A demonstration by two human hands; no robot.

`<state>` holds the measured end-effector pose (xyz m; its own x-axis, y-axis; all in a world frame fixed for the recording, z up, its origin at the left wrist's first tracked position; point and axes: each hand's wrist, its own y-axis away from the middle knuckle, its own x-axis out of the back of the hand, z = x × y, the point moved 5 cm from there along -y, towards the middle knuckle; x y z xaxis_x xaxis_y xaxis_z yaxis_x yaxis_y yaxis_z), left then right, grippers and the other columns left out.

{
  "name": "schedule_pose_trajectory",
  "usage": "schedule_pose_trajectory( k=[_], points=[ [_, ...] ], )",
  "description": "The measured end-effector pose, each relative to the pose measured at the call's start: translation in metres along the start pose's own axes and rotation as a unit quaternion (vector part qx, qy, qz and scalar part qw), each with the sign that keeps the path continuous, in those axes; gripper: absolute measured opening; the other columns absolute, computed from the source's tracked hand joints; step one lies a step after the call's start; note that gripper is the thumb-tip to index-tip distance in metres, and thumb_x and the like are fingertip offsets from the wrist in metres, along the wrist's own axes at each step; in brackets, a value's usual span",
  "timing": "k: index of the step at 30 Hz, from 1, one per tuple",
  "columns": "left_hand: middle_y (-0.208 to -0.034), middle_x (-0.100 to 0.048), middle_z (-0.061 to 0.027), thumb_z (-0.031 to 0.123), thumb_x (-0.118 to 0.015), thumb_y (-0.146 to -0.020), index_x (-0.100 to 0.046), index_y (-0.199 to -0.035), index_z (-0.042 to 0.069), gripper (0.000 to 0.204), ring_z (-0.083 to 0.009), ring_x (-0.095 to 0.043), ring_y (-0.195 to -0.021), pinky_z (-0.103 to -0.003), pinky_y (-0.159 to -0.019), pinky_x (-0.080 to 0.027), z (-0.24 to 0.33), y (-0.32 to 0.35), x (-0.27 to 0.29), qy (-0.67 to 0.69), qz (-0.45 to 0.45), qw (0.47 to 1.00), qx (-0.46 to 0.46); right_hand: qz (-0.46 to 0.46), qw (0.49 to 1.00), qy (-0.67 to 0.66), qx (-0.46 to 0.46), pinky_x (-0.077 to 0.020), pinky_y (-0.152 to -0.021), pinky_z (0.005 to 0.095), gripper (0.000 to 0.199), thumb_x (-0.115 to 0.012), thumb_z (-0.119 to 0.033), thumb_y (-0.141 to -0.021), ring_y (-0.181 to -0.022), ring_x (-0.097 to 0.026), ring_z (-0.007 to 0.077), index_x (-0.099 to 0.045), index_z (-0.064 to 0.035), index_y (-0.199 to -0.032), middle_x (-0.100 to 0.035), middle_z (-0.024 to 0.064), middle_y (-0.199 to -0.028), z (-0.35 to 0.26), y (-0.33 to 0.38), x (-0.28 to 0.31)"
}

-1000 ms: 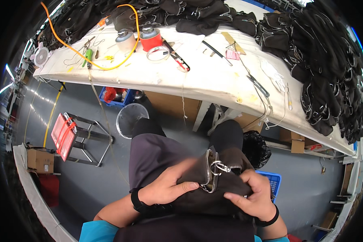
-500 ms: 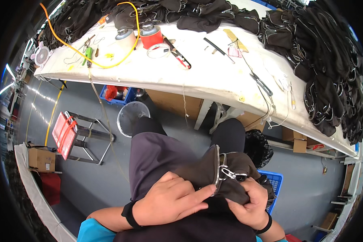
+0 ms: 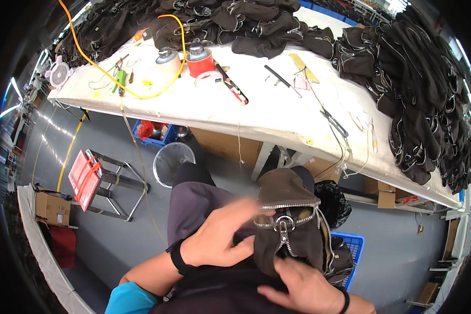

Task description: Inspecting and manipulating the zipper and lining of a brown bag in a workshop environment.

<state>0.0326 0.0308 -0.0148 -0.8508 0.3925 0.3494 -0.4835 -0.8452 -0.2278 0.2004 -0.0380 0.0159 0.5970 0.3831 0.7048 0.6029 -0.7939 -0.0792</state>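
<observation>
A dark brown fabric pouch [image 3: 277, 246] with silver zips stands above my lap, its top zip partly open. A ring-shaped zip puller [image 3: 284, 225] hangs at the front of the opening. My left hand [image 3: 217, 233] is at the pouch's left side, thumb against the cloth and fingers closed at the zip edge; those fingers are blurred and one fingertip reaches into the opening. Low at the front, my right hand [image 3: 306, 288] has thumb and forefinger apart, the forefinger touching the cloth. Its other fingers are partly hidden.
A white-covered table [image 3: 193, 112] ahead carries heaped dark zippered pieces [image 3: 418, 104], a red container [image 3: 200, 65], scissors [image 3: 334, 123] and an orange-yellow hose [image 3: 107, 83]. A stool [image 3: 86, 178] and clear bin [image 3: 174, 163] stand on the left; a blue crate [image 3: 357, 246] sits at my right.
The pouch has been turned upright, so its opening and ring puller face me. My right hand has moved down off its right edge and spread; my left hand has moved up to the zip.
</observation>
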Motion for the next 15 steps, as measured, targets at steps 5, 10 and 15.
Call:
schedule_pose_trajectory(
  k=[5, 10, 15],
  points=[
    [-0.104, -0.059, -0.0176, 0.007, -0.065, -0.083, -0.057, -0.111, -0.004, 0.031, -0.0346, -0.059, -0.089, -0.037, -0.081, -0.048, 0.029, -0.012, 0.006, 0.003, 0.062, 0.998, -0.030, 0.119, 0.978, 0.036, 0.167, -0.0525, -0.078, 0.0302, 0.035, -0.069, -0.018, -0.087, -0.082, -0.065, 0.0287, -0.060, 0.0060, -0.110, -0.064, 0.0156, -0.094, -0.055, -0.001, 0.067],
    [-0.095, -0.057, -0.0133, 0.006, -0.071, -0.074, -0.055, -0.090, 0.004, 0.022, -0.0315, -0.058, -0.078, -0.040, -0.069, -0.048, 0.063, -0.008, -0.030, -0.106, 0.014, 0.976, -0.191, 0.064, 0.965, 0.241, 0.082, -0.0404, -0.103, 0.0543, 0.062, -0.084, -0.028, -0.069, -0.110, -0.059, 0.0350, -0.058, -0.0041, -0.120, -0.060, 0.0150, -0.121, -0.031, -0.048, 0.070],
    [-0.093, -0.065, -0.0130, -0.009, -0.058, -0.083, -0.047, -0.097, 0.004, 0.022, -0.0226, -0.065, -0.081, -0.032, -0.074, -0.050, 0.030, -0.001, -0.020, 0.070, 0.040, 0.994, -0.071, 0.072, 0.990, 0.096, 0.080, -0.0491, -0.084, 0.0406, 0.029, -0.077, -0.014, -0.078, -0.081, -0.064, 0.0259, -0.066, -0.0018, -0.102, -0.066, 0.0071, -0.085, 0.008, -0.044, 0.063]
  ],
)
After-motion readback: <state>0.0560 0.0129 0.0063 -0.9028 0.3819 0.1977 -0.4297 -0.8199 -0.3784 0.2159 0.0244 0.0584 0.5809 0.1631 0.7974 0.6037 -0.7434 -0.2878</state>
